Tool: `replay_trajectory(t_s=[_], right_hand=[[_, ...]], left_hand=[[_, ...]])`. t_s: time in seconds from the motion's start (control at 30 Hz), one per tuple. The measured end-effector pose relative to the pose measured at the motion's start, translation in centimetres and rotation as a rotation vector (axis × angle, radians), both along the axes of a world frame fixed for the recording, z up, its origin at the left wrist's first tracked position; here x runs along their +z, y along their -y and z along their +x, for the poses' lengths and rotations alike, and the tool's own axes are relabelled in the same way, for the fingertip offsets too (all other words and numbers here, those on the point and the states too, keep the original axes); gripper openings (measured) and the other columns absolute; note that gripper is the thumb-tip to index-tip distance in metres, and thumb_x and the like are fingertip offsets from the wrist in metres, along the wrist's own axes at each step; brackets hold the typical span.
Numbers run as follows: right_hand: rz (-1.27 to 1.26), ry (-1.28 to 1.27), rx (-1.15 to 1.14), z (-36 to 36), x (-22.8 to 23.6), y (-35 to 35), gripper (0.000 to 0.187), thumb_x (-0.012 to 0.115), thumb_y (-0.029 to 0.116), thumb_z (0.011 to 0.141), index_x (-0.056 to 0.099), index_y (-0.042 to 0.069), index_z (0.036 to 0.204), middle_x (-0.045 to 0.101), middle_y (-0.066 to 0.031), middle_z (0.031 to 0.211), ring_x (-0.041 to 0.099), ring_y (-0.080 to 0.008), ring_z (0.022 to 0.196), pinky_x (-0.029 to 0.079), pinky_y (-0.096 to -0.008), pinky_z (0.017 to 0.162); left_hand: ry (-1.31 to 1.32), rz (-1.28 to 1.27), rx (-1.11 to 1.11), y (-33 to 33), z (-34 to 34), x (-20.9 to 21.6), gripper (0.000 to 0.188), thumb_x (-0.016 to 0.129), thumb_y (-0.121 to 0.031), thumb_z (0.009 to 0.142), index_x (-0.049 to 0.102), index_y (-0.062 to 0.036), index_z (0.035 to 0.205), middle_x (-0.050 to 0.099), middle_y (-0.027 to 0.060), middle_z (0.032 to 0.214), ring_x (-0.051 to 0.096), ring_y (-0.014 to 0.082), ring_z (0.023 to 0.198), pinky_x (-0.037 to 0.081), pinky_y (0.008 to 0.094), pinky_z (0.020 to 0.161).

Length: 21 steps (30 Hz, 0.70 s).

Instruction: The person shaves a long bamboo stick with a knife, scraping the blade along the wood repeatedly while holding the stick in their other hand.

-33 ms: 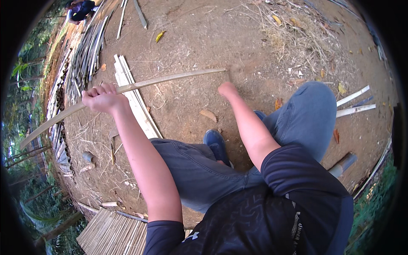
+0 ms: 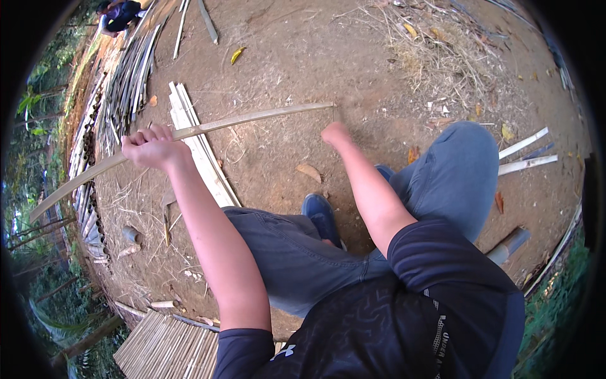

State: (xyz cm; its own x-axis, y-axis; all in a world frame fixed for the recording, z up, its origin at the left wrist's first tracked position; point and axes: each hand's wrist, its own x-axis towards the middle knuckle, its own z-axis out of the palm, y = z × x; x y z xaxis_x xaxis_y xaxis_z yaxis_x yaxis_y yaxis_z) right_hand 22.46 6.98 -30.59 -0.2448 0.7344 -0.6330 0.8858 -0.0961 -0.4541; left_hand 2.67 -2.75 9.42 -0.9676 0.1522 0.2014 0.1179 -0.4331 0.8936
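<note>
A long, thin bamboo strip (image 2: 249, 118) bows across the view from the lower left to the upper middle. My left hand (image 2: 151, 146) is closed around it, with a length sticking out on either side of the fist. At the strip's far right end is my right hand (image 2: 336, 134), fingers curled. A thin upright sliver of something rises from that hand to the strip's tip; what it is, I cannot make out. My right fingers are mostly hidden behind the back of the hand.
Pale split bamboo slats (image 2: 202, 155) lie beyond my left knee. A hooked tool (image 2: 167, 211) and a short bamboo piece (image 2: 132, 234) rest on the dirt at left. Stacked poles (image 2: 129, 82) line the far left, near a crouching person (image 2: 120, 16). Dry straw (image 2: 448, 60) lies far right.
My right hand has shifted very slightly left, and the thin sliver above it shows a bit more plainly. The left hand's hold on the bamboo strip is the same.
</note>
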Motion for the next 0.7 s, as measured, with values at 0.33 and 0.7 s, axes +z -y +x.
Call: replay_trajectory(t_s=[0.33, 0.7], right_hand=[[-0.291, -0.074, -0.127, 0.1, 1.5, -1.2, 0.018, 0.047, 0.004, 0.084, 0.062, -0.005, 0.079, 0.06, -0.0171, 0.061, 0.057, -0.0225, 0.046, 0.041, -0.0389, 0.039], [-0.988, -0.508, -0.701, -0.9, 2.9, -3.1, 0.017, 0.029, 0.013, 0.093, 0.043, 0.004, 0.091, 0.037, 0.0009, 0.056, 0.031, -0.0071, 0.039, 0.019, -0.0194, 0.032]], left_hand=[[-0.023, -0.008, 0.015, -0.1, 0.6, 0.1, 0.033, 0.03, -0.026, 0.097, 0.02, -0.0182, 0.066, 0.019, -0.0065, 0.052, 0.015, 0.0084, 0.042, 0.011, 0.0276, 0.04], [0.018, 0.003, -0.073, 1.4, -0.2, -0.8, 0.035, 0.035, -0.032, 0.098, 0.026, -0.0171, 0.067, 0.024, -0.0045, 0.054, 0.023, 0.0091, 0.044, 0.022, 0.0266, 0.041]])
